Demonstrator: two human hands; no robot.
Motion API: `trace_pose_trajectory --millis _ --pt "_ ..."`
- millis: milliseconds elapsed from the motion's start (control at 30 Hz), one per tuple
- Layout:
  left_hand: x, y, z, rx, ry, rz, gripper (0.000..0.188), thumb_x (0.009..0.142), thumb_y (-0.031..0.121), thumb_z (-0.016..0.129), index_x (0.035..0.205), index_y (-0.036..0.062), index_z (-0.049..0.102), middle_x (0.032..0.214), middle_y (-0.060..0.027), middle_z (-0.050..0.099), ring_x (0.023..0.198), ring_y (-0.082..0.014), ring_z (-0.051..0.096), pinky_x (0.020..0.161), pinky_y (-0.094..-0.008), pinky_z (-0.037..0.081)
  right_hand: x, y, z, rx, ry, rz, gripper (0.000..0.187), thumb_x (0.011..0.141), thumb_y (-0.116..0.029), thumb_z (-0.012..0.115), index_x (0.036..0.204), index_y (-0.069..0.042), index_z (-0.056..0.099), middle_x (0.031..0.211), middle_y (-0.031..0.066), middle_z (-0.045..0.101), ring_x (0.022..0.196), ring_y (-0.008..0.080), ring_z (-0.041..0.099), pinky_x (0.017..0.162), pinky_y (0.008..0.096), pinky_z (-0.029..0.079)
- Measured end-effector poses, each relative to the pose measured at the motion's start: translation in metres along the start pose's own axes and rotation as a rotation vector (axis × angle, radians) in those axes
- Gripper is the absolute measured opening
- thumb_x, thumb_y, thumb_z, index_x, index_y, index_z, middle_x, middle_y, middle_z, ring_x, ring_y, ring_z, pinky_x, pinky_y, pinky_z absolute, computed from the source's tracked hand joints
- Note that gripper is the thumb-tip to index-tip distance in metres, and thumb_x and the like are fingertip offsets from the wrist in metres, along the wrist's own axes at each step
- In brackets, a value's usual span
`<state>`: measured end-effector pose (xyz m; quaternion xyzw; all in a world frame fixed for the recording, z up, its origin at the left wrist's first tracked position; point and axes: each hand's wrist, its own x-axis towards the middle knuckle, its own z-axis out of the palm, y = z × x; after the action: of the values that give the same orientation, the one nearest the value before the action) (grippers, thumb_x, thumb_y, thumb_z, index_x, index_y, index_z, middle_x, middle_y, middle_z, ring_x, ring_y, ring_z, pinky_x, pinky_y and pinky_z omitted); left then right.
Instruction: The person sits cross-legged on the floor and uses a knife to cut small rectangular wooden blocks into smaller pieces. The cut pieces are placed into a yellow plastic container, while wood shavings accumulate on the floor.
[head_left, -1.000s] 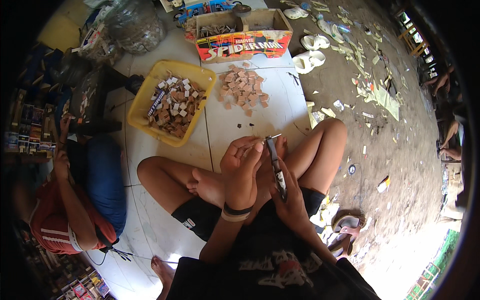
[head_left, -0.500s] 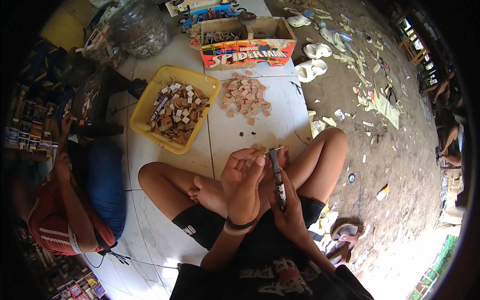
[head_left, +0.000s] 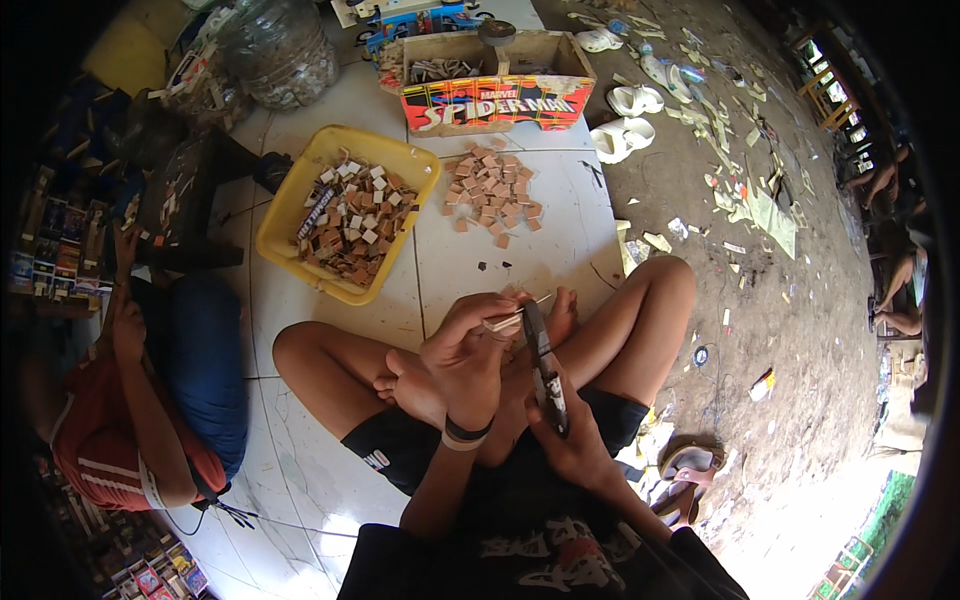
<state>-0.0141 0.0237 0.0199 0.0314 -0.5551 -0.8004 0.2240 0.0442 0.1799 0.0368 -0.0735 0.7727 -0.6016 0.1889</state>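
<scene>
I sit cross-legged with both hands raised over my shins. My left hand (head_left: 468, 365) pinches a small, flat, light wooden piece (head_left: 503, 323) between thumb and fingers. In my right hand (head_left: 575, 440) is a knife (head_left: 550, 385) with a flat dark blade and a worn black-and-white handle. Its blade points up and away from me, close beside the left fingertips; whether it touches the wood, I cannot tell. A thin pale sliver (head_left: 543, 298) shows by the blade's tip. Beyond my hands, small brown wooden squares (head_left: 495, 190) lie heaped on the white tiles.
A yellow basin (head_left: 268, 235) of wooden squares stands at the left of the heap. Behind is an open wooden box (head_left: 490, 105) with a colourful printed side. Another person (head_left: 150, 400) sits at my left. White clogs (head_left: 625, 138) and scraps lie on the dirt floor at right.
Both hands have shifted slightly left. My left hand has turned, so the wooden piece shows more clearly, and the knife leans further left.
</scene>
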Motion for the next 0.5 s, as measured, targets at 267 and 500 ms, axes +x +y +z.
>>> trace_pose_trajectory --millis 267,500 --pt "0.0 0.003 -0.011 0.505 0.061 0.183 0.021 0.093 -0.007 0.074 0.112 -0.0012 0.078 0.114 -0.0128 0.075 0.101 -0.0204 0.075 0.088 -0.0272 0.059 0.027 0.017 0.007 -0.588 0.279 -0.292 0.088 0.081 0.012 0.066 0.162 -0.005 0.038 0.095 0.0212 0.055 0.086 0.0423 0.06 0.077 0.0518 0.051" --pt "0.005 0.009 -0.022 0.511 0.101 0.018 0.018 0.098 -0.002 0.072 0.115 -0.0058 0.073 0.106 -0.0118 0.076 0.102 -0.021 0.075 0.09 -0.0302 0.059 0.026 0.009 0.006 -0.571 0.246 -0.219 0.087 0.083 0.016 0.062 0.163 -0.005 0.036 0.127 0.0253 0.056 0.112 0.0437 0.06 0.094 0.0486 0.051"
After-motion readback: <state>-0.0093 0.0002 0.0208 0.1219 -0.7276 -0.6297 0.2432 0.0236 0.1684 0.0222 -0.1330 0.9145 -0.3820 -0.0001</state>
